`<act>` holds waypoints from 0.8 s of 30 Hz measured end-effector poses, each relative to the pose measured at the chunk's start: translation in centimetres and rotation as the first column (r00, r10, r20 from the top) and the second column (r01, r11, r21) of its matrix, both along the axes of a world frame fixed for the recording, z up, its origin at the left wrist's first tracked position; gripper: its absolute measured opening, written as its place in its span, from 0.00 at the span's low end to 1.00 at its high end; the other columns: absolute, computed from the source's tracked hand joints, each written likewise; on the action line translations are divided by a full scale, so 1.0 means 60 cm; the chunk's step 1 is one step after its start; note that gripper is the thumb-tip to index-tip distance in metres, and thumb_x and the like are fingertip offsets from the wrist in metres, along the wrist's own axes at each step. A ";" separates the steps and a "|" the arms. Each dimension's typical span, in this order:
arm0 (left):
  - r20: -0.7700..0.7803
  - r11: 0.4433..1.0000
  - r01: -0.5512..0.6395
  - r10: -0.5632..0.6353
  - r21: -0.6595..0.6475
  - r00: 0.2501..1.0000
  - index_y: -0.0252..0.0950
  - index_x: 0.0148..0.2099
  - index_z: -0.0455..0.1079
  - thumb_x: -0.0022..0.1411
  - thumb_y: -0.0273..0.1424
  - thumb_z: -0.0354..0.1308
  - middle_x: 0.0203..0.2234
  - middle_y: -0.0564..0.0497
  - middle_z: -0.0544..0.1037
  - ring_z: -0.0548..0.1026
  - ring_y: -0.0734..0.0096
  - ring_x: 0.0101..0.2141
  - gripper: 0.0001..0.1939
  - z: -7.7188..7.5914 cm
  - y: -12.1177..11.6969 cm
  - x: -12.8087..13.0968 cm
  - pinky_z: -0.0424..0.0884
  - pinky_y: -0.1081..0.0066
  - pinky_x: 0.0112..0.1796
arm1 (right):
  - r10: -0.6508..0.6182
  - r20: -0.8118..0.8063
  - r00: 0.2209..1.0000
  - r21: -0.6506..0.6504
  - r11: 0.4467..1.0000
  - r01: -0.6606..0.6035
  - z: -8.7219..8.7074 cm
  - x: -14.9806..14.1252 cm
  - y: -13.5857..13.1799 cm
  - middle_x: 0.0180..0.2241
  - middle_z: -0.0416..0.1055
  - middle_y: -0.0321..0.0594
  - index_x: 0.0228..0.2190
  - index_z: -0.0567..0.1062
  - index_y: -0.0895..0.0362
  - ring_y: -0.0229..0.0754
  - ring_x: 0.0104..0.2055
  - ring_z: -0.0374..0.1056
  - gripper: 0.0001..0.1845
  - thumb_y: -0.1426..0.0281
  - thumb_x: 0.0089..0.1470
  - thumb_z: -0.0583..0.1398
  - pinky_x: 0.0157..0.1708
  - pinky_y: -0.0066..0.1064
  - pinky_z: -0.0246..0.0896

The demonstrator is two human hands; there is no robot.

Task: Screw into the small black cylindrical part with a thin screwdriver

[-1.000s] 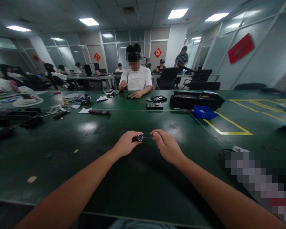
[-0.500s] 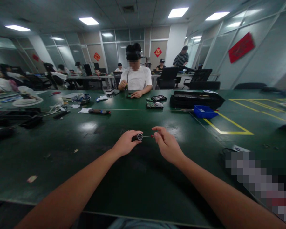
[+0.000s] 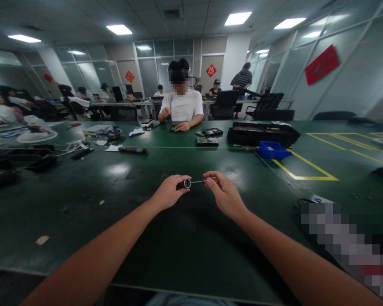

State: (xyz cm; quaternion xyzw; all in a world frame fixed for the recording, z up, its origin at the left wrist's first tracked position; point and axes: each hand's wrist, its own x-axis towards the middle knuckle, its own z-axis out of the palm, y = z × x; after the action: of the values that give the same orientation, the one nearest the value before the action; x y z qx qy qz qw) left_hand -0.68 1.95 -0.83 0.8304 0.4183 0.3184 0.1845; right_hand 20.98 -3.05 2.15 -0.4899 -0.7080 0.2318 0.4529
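Near the middle of the green table (image 3: 166, 255), my left hand (image 3: 170, 192) is closed around a dark cylindrical part (image 3: 187, 183) with a pale ring at its round end, which faces me and to the right. My right hand (image 3: 223, 193) grips a screwdriver (image 3: 198, 182) by its red-tipped handle, mostly hidden in the fingers. Its thin metal shaft points left, and the tip meets the rim of the round end. Whether the tip sits in a screw is too small to tell.
Across the table a person in a white shirt (image 3: 182, 106) handles a small part. Between us lie hard drives (image 3: 207, 141), a blue tray (image 3: 273, 150), a long black housing (image 3: 263, 134) and a dark tool (image 3: 133, 149). Cables (image 3: 73, 146) lie at left.
The fingers of my right hand have curled in closer around the screwdriver handle. My left hand and the cylindrical part have stayed nearly still.
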 end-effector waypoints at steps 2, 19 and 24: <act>-0.006 1.000 0.006 -0.006 -0.002 1.000 0.43 0.54 0.71 0.60 0.30 0.62 0.44 0.51 0.76 0.72 0.63 0.46 0.19 0.001 -0.001 0.001 0.65 0.63 0.49 | -0.001 0.029 1.000 -0.010 1.000 0.001 0.000 -0.001 -0.001 0.27 0.70 0.35 0.38 0.74 0.53 0.40 0.29 0.67 0.17 0.59 0.64 0.49 0.31 0.33 0.59; -0.092 0.983 0.056 -0.041 0.172 0.995 0.44 0.57 0.68 0.63 0.30 0.59 0.49 0.49 0.74 0.69 0.62 0.51 0.20 0.008 0.009 0.010 0.59 0.56 0.55 | -0.206 -0.803 0.559 -0.339 0.929 -0.145 -0.030 -0.001 0.044 0.26 0.69 0.37 0.30 0.73 0.55 0.39 0.28 0.67 0.09 0.63 0.56 0.60 0.37 0.37 0.70; -0.188 0.992 0.062 -0.040 0.108 0.981 0.45 0.57 0.68 0.62 0.33 0.61 0.47 0.49 0.75 0.70 0.60 0.49 0.21 -0.001 0.020 0.013 0.59 0.55 0.54 | -0.223 -0.694 0.684 -0.279 0.960 0.030 -0.032 0.005 0.047 0.28 0.69 0.38 0.31 0.71 0.54 0.40 0.29 0.67 0.10 0.61 0.57 0.58 0.36 0.37 0.70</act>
State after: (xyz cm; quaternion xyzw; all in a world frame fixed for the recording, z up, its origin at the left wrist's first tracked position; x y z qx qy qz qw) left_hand 0.11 3.14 -0.87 0.8760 0.3936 0.2579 0.1055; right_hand 21.28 -0.24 0.23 -0.4599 -0.4038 0.4584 0.6444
